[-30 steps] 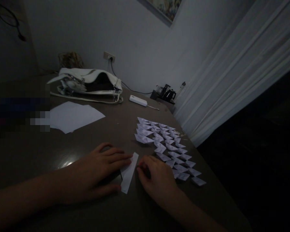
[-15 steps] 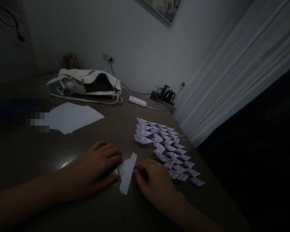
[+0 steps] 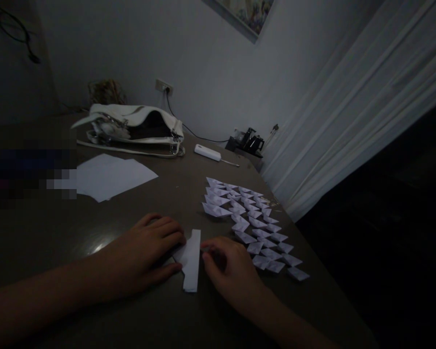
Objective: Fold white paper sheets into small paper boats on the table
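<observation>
Low in the middle of the head view lies a small folded paper (image 3: 191, 261), white, with a long straight band along its right side and a pointed part to the left. My left hand (image 3: 154, 249) grips the pointed part, thumb below and fingers above. On the other side, my right hand (image 3: 232, 264) has its fingers curled, with thumb and forefinger closed at the band's right edge. Just beyond it stand several small folded paper boats (image 3: 256, 223) in slanting rows.
Flat white paper sheets (image 3: 112, 177) lie at the left on the dark table (image 3: 160, 194). Behind them is an open white handbag (image 3: 138, 123). A white device with a short cord (image 3: 208, 152) rests near the wall. A black kettle (image 3: 254, 143) stands farther back, beside a white curtain (image 3: 349, 97).
The folded paper has turned slightly, its band now nearly upright in view, with its lower end shifted right. My right hand's fingertips have moved a little along its edge; my left hand stays nearly still.
</observation>
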Tool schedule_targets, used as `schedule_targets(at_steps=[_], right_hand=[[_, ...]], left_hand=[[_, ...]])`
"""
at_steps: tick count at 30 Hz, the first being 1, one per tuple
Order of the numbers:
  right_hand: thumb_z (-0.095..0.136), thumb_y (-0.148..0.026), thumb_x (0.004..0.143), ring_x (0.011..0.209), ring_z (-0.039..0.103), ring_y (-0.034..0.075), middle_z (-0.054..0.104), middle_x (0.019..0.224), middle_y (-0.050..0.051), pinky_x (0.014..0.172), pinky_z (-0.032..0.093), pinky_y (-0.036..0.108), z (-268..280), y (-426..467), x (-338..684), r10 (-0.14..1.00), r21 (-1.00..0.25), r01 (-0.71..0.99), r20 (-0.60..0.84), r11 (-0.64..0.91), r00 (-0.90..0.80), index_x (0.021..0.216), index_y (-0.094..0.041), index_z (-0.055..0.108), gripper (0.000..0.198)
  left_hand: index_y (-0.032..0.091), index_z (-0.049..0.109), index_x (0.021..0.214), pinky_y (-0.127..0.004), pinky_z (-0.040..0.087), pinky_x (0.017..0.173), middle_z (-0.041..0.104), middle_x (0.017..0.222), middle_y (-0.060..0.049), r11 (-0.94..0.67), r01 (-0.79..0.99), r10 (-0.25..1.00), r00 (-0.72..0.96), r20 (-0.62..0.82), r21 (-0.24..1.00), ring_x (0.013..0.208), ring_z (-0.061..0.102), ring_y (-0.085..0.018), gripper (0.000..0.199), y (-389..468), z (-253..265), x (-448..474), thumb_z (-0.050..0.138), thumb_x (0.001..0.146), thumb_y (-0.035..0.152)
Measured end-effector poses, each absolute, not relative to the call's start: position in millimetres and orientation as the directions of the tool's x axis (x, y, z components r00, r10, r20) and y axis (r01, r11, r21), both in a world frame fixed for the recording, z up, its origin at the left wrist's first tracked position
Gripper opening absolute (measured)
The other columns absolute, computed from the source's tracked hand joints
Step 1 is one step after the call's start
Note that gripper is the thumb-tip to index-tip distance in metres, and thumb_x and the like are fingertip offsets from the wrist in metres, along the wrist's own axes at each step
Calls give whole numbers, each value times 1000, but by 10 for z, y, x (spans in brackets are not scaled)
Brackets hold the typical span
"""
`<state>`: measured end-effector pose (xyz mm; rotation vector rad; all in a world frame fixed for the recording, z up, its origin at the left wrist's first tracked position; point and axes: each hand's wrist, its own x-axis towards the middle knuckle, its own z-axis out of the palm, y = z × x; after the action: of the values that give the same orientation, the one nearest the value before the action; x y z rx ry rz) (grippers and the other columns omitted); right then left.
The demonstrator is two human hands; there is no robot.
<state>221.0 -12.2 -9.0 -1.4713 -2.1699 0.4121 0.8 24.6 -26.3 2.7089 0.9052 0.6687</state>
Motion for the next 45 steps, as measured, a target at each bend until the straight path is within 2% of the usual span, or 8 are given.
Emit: schedule_targets(at_steps=[6,13,19,22,25,30,39,45], right_hand=[[55,-15,83,68,60,15,69,86,4,65,47,29,-67,-130,2204,915,-558,725,265,404,-305,102,-17,68,23],[54,-12,85,73,59,15,67,91,4,68,48,28,-36,-149,2209,872,-591,641,322,489,-369,110,-19,64,28],[53,-11,86,80,59,16,66,100,3,72,50,29,-7,-172,2208,854,-577,632,307,518,-419,120,-24,61,37],[54,-11,85,79,59,16,65,100,4,72,50,30,-17,-180,2207,854,-573,636,302,517,-424,123,-24,59,40],[57,-11,84,81,60,16,65,104,5,74,51,31,-25,-177,2204,849,-575,627,306,525,-430,124,-23,58,42],[61,-15,84,89,60,19,65,106,7,78,51,33,-35,-177,2202,834,-553,625,332,551,-441,121,-21,58,37],[59,-16,85,93,62,18,65,108,6,80,51,33,-17,-193,2186,816,-540,616,311,574,-488,120,-22,56,36],[58,-12,84,89,62,16,66,104,4,80,50,30,-16,-201,2181,810,-555,596,316,580,-494,109,-22,57,27]], left_hand=[[22,60,105,-41,36,91,64,104,-5,-785,518,617,703,354,340,96,58,-25,21,243,-256,16,56,88,32],[21,56,106,-43,37,93,63,104,-6,-762,532,638,714,289,370,96,58,-25,21,237,-206,14,52,91,35],[22,56,107,-37,44,84,64,101,-5,-747,490,653,669,356,448,94,59,-23,19,207,-240,12,53,91,33],[23,55,111,-34,48,80,65,104,-6,-736,459,658,657,368,497,95,61,-23,23,203,-256,-2,53,91,34],[24,51,122,-36,48,86,63,118,-7,-754,426,636,662,396,499,105,60,-24,33,205,-258,-18,55,90,33],[29,40,134,-36,45,92,62,123,-5,-804,378,571,706,420,458,109,59,-23,50,210,-268,-29,57,87,24],[26,49,124,-36,43,92,64,116,-5,-774,415,606,703,372,478,104,60,-23,39,196,-230,-9,58,86,25],[25,49,120,-36,44,90,64,110,-4,-771,429,609,712,349,470,100,60,-22,37,185,-197,1,60,84,24]])
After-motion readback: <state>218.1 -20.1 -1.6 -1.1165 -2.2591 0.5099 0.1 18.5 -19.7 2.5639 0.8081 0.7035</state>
